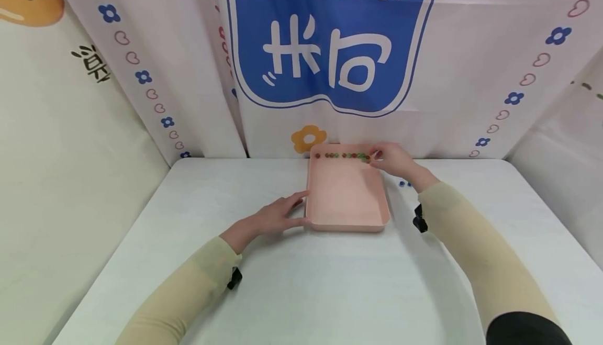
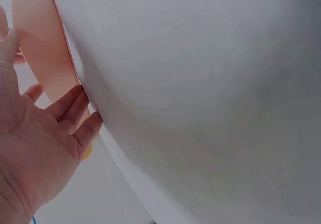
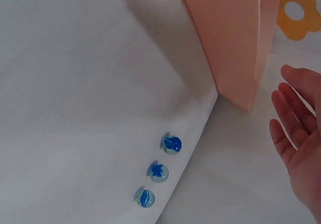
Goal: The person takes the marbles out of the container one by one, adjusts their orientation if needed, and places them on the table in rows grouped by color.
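A shallow pink tray (image 1: 346,198) lies on the white table. Along its far edge runs a row of small red and green marbles (image 1: 350,155). My left hand (image 1: 275,216) touches the tray's left side with fingers spread and fairly straight; in the left wrist view its fingertips meet the pink wall. At the far right corner, the thumb and index finger of my right hand (image 1: 393,160) are at the row's last marbles; I cannot tell whether they pinch one. In the right wrist view only part of that hand shows, its visible fingers slightly bent.
Blue-and-clear glass marbles (image 3: 159,172) lie in a line on the table, right of the tray and partly behind my right forearm in the head view. A printed cloth (image 1: 447,130) hangs behind the table's far edge. Black wrist devices (image 1: 421,219) sit under both sleeves.
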{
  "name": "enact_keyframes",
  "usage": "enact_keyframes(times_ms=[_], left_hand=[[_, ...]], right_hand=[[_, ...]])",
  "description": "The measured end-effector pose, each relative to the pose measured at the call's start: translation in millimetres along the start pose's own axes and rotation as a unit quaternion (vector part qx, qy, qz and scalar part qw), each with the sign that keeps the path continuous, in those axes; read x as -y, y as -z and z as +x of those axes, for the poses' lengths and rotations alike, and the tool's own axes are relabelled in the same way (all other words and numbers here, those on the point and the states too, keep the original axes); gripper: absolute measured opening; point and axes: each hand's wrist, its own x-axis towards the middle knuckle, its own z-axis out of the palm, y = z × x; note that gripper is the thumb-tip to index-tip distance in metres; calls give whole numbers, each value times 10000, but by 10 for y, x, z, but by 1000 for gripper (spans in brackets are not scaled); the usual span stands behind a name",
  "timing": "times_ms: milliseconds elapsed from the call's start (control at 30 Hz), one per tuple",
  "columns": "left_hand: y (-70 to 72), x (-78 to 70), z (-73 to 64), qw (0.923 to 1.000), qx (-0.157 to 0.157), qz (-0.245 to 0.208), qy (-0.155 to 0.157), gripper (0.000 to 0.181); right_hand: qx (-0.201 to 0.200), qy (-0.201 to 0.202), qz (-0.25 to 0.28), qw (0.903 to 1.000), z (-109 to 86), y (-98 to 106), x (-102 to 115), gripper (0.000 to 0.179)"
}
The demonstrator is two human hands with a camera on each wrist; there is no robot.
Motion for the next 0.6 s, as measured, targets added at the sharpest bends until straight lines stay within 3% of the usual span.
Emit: enact_keyframes(times_ms=[233,600], left_hand=[[11,1,-6,10000,19,24,-69,85],[19,15,-4,9999,59,87,-17,84]], right_hand=[[42,279,-173,9995,221,-147,-59,32],[96,501,-810,9954,396,-301,-194,33]])
